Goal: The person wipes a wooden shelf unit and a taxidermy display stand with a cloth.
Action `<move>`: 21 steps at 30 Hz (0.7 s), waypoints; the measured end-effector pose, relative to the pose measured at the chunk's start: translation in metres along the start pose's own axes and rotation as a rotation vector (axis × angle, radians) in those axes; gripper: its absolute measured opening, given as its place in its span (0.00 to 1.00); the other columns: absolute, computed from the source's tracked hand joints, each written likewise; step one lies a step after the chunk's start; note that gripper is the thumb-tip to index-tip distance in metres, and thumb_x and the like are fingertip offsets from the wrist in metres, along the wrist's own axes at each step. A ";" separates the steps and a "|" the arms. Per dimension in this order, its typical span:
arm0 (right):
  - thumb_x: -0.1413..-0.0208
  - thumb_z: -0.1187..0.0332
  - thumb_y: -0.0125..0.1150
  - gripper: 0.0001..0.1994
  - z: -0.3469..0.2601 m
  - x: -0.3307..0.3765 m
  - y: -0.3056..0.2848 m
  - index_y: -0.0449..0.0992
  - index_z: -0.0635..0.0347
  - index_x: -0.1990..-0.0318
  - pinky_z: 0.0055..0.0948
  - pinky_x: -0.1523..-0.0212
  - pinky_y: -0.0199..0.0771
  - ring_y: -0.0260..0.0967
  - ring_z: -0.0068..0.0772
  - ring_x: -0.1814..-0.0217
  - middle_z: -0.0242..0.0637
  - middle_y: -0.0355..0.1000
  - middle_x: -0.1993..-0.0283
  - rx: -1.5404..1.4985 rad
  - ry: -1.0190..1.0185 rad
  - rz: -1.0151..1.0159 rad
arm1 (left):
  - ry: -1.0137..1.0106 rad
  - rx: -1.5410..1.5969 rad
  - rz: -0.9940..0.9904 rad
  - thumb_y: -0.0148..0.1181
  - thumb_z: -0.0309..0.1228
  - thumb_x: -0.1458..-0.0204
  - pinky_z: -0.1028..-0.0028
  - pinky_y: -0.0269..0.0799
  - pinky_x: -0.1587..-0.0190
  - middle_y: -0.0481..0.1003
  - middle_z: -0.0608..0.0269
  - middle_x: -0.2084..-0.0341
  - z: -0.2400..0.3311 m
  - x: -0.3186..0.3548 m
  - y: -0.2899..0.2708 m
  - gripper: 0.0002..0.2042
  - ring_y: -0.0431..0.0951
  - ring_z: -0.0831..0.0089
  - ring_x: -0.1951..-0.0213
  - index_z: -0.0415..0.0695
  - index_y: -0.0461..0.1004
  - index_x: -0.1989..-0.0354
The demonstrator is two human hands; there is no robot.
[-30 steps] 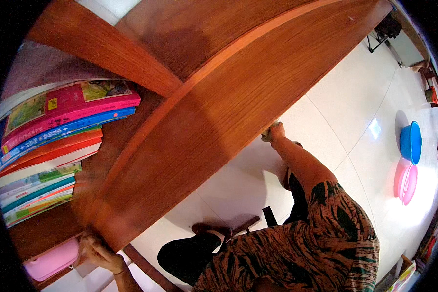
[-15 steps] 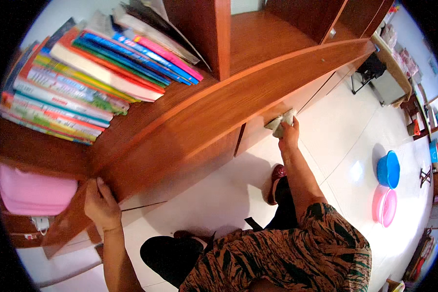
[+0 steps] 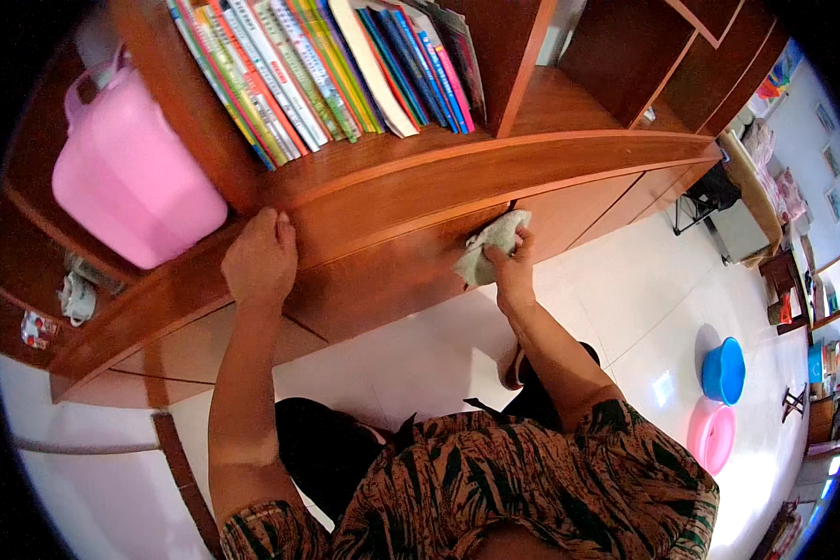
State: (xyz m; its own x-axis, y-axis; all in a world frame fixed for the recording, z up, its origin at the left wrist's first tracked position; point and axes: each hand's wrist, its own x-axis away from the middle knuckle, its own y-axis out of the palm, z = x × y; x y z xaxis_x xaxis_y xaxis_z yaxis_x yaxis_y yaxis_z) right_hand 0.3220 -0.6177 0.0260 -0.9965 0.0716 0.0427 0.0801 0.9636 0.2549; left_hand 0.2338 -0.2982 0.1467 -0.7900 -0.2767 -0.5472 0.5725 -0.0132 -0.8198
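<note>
My right hand (image 3: 511, 264) pinches a pale, crumpled cloth (image 3: 491, 250) against the brown wooden front of the bookcase (image 3: 392, 266), close to a dark gap between two panels. My left hand (image 3: 263, 257) grips the projecting wooden edge of the bookcase, its fingers curled over the top, below and right of a pink plastic case (image 3: 140, 168). A row of books (image 3: 317, 79) leans on the shelf above and between my hands.
Right of the books are more wooden compartments (image 3: 616, 70). A blue basin (image 3: 723, 371) and a pink basin (image 3: 712, 439) sit on the pale tiled floor (image 3: 616, 308) to the right. A small white object (image 3: 77, 299) lies in a lower left cubby.
The cloth and my right hand have moved left along the front panel and a little higher. My view has turned, bringing the whole pink case into sight; my left hand still holds the edge.
</note>
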 end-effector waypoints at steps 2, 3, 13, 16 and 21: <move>0.51 0.80 0.59 0.33 0.010 0.002 0.017 0.48 0.56 0.39 0.37 0.47 0.70 0.64 0.43 0.45 0.51 0.62 0.46 -0.006 0.069 0.058 | 0.048 0.032 -0.063 0.45 0.41 0.40 0.52 0.70 0.63 0.75 0.48 0.70 -0.007 -0.008 0.001 0.14 0.76 0.48 0.65 0.42 0.67 0.68; 0.51 0.79 0.60 0.34 0.018 0.004 0.029 0.48 0.57 0.39 0.37 0.47 0.69 0.64 0.44 0.46 0.51 0.62 0.46 -0.004 0.110 0.085 | 0.065 0.078 -0.104 0.45 0.41 0.40 0.53 0.69 0.63 0.75 0.48 0.70 -0.012 -0.008 0.002 0.14 0.75 0.48 0.65 0.42 0.67 0.68; 0.50 0.71 0.65 0.40 0.040 0.081 0.152 0.42 0.61 0.37 0.38 0.47 0.69 0.61 0.43 0.43 0.53 0.58 0.41 0.037 0.130 0.041 | 0.196 0.129 0.016 0.52 0.37 0.43 0.57 0.68 0.60 0.74 0.56 0.63 -0.092 0.032 -0.040 0.09 0.74 0.54 0.60 0.44 0.72 0.66; 0.50 0.72 0.65 0.33 0.001 0.095 0.159 0.53 0.64 0.40 0.35 0.52 0.72 0.65 0.39 0.46 0.50 0.63 0.45 -0.075 0.292 0.079 | 0.146 -0.009 0.119 0.53 0.34 0.44 0.56 0.62 0.49 0.73 0.60 0.56 -0.127 0.069 -0.060 0.09 0.70 0.57 0.50 0.46 0.73 0.59; 0.44 0.73 0.56 0.14 -0.004 0.026 0.074 0.68 0.63 0.50 0.39 0.58 0.80 0.73 0.41 0.53 0.43 0.71 0.52 -0.150 0.187 0.131 | 0.056 -0.138 0.202 0.53 0.30 0.46 0.53 0.43 0.34 0.66 0.62 0.41 -0.145 0.120 -0.056 0.22 0.58 0.58 0.36 0.49 0.67 0.41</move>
State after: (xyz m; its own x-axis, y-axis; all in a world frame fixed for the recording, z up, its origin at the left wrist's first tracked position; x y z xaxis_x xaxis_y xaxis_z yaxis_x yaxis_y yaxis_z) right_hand 0.3017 -0.5456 0.0503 -0.9569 0.1309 0.2594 0.2248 0.8992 0.3753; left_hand 0.0752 -0.1914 0.1023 -0.6758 -0.2066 -0.7076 0.6875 0.1694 -0.7061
